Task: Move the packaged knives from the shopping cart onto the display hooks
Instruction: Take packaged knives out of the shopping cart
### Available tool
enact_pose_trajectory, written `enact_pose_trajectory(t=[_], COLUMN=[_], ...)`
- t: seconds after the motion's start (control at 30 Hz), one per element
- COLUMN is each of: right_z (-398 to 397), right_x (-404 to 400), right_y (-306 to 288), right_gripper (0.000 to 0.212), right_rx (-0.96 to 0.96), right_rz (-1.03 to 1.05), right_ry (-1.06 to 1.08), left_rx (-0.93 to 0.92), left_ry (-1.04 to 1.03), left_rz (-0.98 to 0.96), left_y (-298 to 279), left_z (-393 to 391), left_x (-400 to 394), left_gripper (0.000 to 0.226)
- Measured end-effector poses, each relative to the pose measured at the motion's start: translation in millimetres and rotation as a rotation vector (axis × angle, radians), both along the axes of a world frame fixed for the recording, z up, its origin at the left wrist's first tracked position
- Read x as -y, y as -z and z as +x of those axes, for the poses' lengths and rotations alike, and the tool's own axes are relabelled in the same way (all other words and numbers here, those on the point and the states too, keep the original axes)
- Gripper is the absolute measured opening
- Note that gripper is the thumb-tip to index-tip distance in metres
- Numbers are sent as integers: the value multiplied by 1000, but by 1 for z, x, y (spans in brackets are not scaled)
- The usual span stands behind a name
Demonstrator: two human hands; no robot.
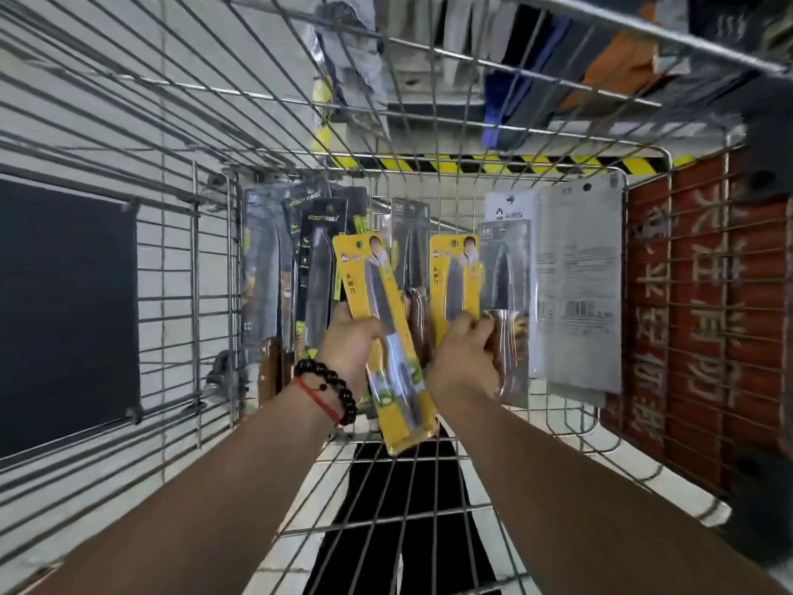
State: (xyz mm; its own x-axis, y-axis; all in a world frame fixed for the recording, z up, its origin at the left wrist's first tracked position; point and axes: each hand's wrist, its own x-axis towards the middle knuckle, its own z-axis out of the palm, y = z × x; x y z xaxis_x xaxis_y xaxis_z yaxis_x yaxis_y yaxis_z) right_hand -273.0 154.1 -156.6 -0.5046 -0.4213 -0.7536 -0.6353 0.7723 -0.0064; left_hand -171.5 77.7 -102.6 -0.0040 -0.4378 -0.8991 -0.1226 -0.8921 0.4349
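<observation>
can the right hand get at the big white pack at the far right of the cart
Probably not right away: the right hand is already gripping a yellow knife pack. The white pack stands just beyond, with nothing in front of it.

Pale grey floor tiles (180, 122) with thin dark joints fill the left and upper left of the view, and a dark rectangular mat (64, 311) lies on them at the left edge. A yellow-and-black hazard stripe (493, 164) runs across the floor further off, with blurred racks of hanging clothing (600, 58) in orange, blue and grey beyond it. To the right stands a red panel (708, 319) printed with large pale characters, and the light is flat and even.
</observation>
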Motion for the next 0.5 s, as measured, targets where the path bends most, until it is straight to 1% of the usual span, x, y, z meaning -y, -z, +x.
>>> enact_pose_trajectory(t=[0.03,0.1,0.3,0.33,0.4,0.5], right_z=[0,-4,-25,-29,-35,-44], right_x=[-1,-4,-10,-11,-15,-15], right_y=[2,5,-9,-13,-22,-41], right_gripper=[82,75,50,47,49,45], right_rx=[-5,3,79,90,122,202], right_rz=[-10,-71,-161,-183,-244,-309], right_ry=[35,92,52,45,63,163], left_rx=[-4,-33,-80,-86,-88,-51], left_ry=[10,27,98,93,90,132], left_rz=[-9,-38,-144,-141,-138,-113], left_y=[1,2,-8,-9,-15,-12], left_z=[2,5,1,1,0,1], left_x=[-2,-6,-4,-4,-2,-2], left_gripper=[84,81,62,64,63,64])
